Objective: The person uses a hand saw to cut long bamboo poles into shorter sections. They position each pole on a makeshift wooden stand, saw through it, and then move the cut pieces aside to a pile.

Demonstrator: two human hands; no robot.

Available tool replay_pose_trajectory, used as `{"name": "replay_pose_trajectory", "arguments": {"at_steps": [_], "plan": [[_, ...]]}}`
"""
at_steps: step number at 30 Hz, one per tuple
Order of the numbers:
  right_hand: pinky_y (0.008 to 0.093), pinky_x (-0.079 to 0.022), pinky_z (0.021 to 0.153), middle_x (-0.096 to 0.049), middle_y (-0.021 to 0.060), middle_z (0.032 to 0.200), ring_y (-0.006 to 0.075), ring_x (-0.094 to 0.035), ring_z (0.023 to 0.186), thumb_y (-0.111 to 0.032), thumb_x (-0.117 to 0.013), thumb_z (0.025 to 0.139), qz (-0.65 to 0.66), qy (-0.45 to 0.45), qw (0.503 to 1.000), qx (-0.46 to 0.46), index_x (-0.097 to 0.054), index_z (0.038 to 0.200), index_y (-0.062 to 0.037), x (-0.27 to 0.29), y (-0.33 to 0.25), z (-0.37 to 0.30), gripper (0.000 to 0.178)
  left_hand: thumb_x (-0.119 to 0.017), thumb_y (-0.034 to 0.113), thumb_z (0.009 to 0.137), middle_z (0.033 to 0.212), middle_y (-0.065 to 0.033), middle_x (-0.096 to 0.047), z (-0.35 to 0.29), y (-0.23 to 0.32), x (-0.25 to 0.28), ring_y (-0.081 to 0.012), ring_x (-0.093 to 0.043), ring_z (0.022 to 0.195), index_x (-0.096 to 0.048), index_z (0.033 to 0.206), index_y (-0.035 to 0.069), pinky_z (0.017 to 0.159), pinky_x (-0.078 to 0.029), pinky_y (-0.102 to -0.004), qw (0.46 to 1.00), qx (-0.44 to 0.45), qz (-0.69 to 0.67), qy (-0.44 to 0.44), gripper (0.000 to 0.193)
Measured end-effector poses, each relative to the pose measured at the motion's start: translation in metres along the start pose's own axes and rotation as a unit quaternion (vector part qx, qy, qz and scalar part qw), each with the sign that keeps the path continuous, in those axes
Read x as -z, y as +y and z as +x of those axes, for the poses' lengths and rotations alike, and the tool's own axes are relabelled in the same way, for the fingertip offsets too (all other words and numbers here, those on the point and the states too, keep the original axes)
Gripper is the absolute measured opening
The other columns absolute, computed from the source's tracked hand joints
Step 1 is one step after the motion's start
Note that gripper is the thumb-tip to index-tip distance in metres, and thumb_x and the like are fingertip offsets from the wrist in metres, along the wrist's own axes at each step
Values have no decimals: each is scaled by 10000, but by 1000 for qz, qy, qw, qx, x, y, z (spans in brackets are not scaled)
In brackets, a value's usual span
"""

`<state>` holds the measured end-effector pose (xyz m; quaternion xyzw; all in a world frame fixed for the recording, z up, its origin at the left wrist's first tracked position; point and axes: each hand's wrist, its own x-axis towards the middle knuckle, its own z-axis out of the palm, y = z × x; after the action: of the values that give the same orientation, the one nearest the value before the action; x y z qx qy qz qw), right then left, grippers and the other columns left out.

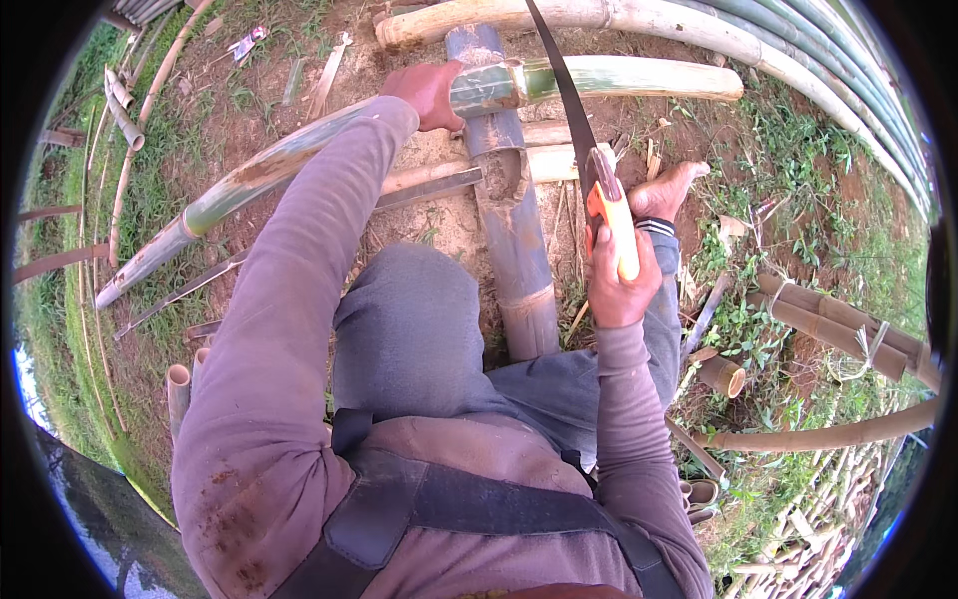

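sawing green bamboo out on the dirt

biggest thing here is the long green bamboo pole (299, 150) lying across the ground from lower left to upper right, resting over a grey bamboo log (514, 230) that runs away from the person's knees; more bamboo poles (798, 60) are stacked along the top right, and a tied bundle of brown ones (848, 324) sits off to the right on the grass; the person's bare foot (667, 190) is planted just right of the grey log, beside the saw; left hand (431, 93) is wrapped over the top of the green pole, fingers curled down around it, right where it crosses the log; right hand (619, 285) is clenched tight around the orange handle of a hand saw (589, 150); the dark curved blade runs up and away, and meets the green pole just right of the left hand; small cut bamboo stubs (720, 375) lie near the right knee
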<state>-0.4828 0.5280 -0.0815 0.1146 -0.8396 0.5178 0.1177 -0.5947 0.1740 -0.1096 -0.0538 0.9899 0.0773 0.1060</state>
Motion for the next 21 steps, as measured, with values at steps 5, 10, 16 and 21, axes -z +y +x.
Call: {"name": "replay_pose_trajectory", "arguments": {"at_steps": [5, 10, 16, 21], "plan": [[352, -553, 646, -716, 127, 800, 241, -732, 681, -170, -755, 968, 5, 19, 1000, -12, -698, 1020, 6, 52, 2, -77, 193, -894, 445, 779, 1274, -155, -741, -4, 10, 16, -367, -722, 1158, -505, 1545, 128, 1020, -565, -486, 999, 5, 6, -37, 917], [367, -527, 591, -671, 135, 748, 247, -682, 609, -127, -805, 939, -11, 31, 997, 75, -669, 934, 0, -41, 5, 53, 186, -894, 439, 778, 1293, -161, -735, 3, 18, 22, -368, -707, 1194, -504, 1548, 134, 1050, -550, -482, 999, 6, -1, -44, 916], [353, -550, 644, -720, 138, 848, 234, -708, 672, -118, -782, 950, -14, -5, 1000, 10, -705, 1015, 13, 8, -6, 3, 165, -902, 415, 750, 1275, -171, -738, 4, -3, 23, -374, -701, 1197, -511, 1541, 131, 1068, -534, -477, 999, 4, -26, -45, 927], [359, -552, 644, -727, 129, 848, 234, -710, 671, -117, -774, 952, -47, -28, 998, -36, -704, 1004, 16, 66, -8, -62, 159, -891, 388, 728, 1223, -169, -756, 2, 4, 11, -371, -726, 1133, -532, 1514, 135, 1010, -555, -481, 1000, -15, -11, -12, 901]]}}
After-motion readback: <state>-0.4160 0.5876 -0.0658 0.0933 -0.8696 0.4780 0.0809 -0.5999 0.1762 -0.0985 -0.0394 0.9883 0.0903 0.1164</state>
